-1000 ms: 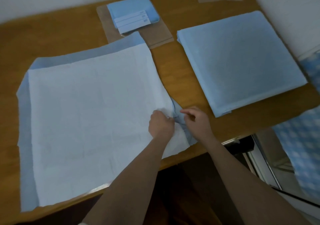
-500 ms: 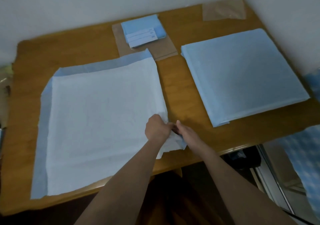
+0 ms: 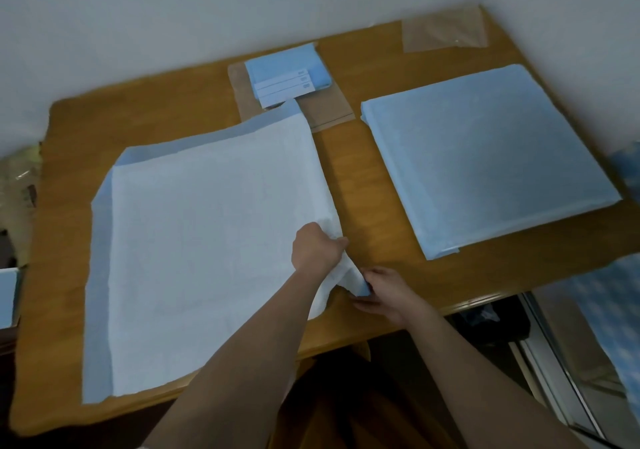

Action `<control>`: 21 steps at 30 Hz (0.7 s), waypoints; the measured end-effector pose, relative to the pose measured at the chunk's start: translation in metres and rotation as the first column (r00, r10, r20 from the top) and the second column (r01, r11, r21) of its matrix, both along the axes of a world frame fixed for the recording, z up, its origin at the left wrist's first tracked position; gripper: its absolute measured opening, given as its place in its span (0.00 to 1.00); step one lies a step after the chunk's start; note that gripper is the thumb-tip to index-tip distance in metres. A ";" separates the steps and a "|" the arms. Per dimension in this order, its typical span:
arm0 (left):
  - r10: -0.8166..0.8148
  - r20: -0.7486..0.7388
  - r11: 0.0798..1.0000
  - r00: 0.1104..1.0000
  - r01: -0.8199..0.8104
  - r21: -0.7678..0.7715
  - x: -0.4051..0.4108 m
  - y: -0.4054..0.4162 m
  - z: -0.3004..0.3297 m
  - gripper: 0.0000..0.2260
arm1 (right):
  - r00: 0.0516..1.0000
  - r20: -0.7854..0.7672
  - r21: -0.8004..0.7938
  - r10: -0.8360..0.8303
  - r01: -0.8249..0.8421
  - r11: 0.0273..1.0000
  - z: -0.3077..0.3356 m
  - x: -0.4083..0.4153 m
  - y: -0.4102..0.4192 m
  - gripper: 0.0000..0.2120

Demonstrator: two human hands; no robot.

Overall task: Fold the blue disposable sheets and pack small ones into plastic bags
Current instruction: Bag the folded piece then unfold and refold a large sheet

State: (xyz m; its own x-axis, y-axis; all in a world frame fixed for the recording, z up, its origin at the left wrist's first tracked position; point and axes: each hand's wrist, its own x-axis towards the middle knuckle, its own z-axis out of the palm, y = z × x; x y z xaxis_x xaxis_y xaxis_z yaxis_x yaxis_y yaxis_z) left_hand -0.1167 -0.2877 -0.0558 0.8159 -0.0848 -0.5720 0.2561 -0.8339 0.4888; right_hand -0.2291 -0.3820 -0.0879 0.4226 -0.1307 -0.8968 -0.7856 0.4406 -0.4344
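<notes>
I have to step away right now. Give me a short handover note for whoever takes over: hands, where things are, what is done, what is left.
Left hand: grips the right edge of the spread sheet.
Right hand: pinches that sheet's near right corner, lifted off the table.
The sheet lies flat otherwise, not yet folded.
Stack of sheets: on the right of the table.
Small folded sheets: at the back, on flat plastic bags; one more plastic bag in the far right corner.
Left: fold this sheet, then the stack, and bag the small ones.

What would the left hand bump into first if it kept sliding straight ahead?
Probably bare table, then the plastic bags under the small folded sheets; the left hand points up-right, though depth is unclear.
</notes>
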 end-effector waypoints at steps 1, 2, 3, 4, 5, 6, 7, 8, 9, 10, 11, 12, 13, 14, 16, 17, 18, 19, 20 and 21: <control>-0.001 -0.002 1.000 1.000 0.001 -0.004 0.001 0.000 0.000 0.14 | 0.999 -0.001 0.033 -0.052 0.052 0.998 0.000 -0.002 -0.001 0.08; 0.001 -0.008 1.000 1.000 -0.001 -0.009 0.002 -0.001 -0.001 0.13 | 0.995 -0.002 0.062 -0.100 0.100 0.993 0.000 -0.003 -0.002 0.08; 0.007 -0.015 1.000 1.000 -0.007 -0.013 0.003 -0.001 -0.001 0.13 | 0.990 -0.001 0.078 -0.140 0.139 0.987 0.000 -0.004 -0.003 0.08; 0.014 -0.019 1.000 1.000 -0.014 -0.013 0.004 -0.002 -0.001 0.14 | 0.986 -0.002 0.081 -0.164 0.164 0.983 0.001 -0.005 -0.003 0.08; 0.019 -0.021 1.000 1.000 -0.019 -0.011 0.004 -0.002 -0.001 0.14 | 0.985 -0.006 0.077 -0.174 0.174 0.982 0.002 -0.006 -0.003 0.08; 0.021 -0.020 1.000 1.000 -0.021 -0.009 0.005 -0.003 -0.002 0.14 | 0.985 -0.013 0.074 -0.174 0.174 0.982 0.003 -0.006 -0.002 0.08; 0.018 -0.019 1.000 1.000 -0.018 -0.007 0.004 -0.004 -0.002 0.14 | 0.986 -0.019 0.081 -0.165 0.166 0.983 0.004 -0.007 -0.002 0.08; 0.014 -0.018 1.000 1.000 -0.014 -0.005 0.004 -0.004 -0.002 0.15 | 0.988 -0.024 0.098 -0.155 0.156 0.983 0.005 -0.007 -0.001 0.08; 0.012 -0.019 1.000 1.000 -0.012 -0.003 0.004 -0.004 -0.002 0.15 | 0.989 -0.028 0.121 -0.145 0.147 0.982 0.005 -0.007 0.000 0.09; 0.011 -0.022 1.000 1.000 -0.011 0.001 0.004 -0.005 -0.003 0.15 | 0.990 -0.032 0.147 -0.134 0.137 0.979 0.006 -0.007 0.001 0.09; 0.011 -0.026 1.000 1.000 -0.011 0.003 0.003 -0.005 -0.003 0.14 | 0.992 -0.034 0.173 -0.122 0.126 0.977 0.008 -0.006 0.003 0.10; 0.010 -0.029 1.000 1.000 -0.010 0.005 0.003 -0.005 -0.003 0.14 | 0.994 -0.033 0.193 -0.106 0.110 0.975 0.009 -0.006 0.004 0.10; 0.009 -0.033 1.000 0.999 -0.008 0.006 0.002 -0.006 -0.003 0.14 | 0.996 -0.028 0.205 -0.082 0.087 0.975 0.010 -0.006 0.006 0.10; 0.006 -0.036 1.000 0.999 -0.006 0.007 0.002 -0.006 -0.003 0.14 | 0.998 -0.021 0.213 -0.057 0.061 0.975 0.011 -0.006 0.007 0.10; 0.002 -0.040 1.000 0.999 -0.002 0.013 0.000 -0.008 -0.004 0.15 | 1.000 -0.003 0.234 -0.019 0.019 0.972 0.013 -0.005 0.009 0.10; 0.000 -0.043 1.000 0.999 0.001 0.016 0.000 -0.008 -0.005 0.15 | 1.000 0.002 0.241 0.001 -0.001 0.971 0.013 -0.005 0.010 0.09; -0.003 -0.046 1.000 0.999 0.004 0.016 0.000 -0.008 -0.005 0.15 | 0.999 0.004 0.231 0.033 -0.033 0.972 0.013 -0.005 0.010 0.09; -0.007 -0.050 1.000 0.999 0.007 0.015 -0.001 -0.008 -0.006 0.16 | 0.997 0.006 0.189 0.083 -0.083 0.978 0.012 -0.004 0.011 0.09; -0.009 -0.053 1.000 0.999 0.010 0.012 -0.001 -0.008 -0.006 0.16 | 0.988 0.011 0.097 0.155 -0.155 0.983 0.010 -0.004 0.011 0.11; -0.011 -0.054 1.000 0.998 0.012 0.008 -0.002 -0.008 -0.006 0.16 | 0.976 0.014 -0.036 0.217 -0.217 0.976 0.006 -0.004 0.010 0.12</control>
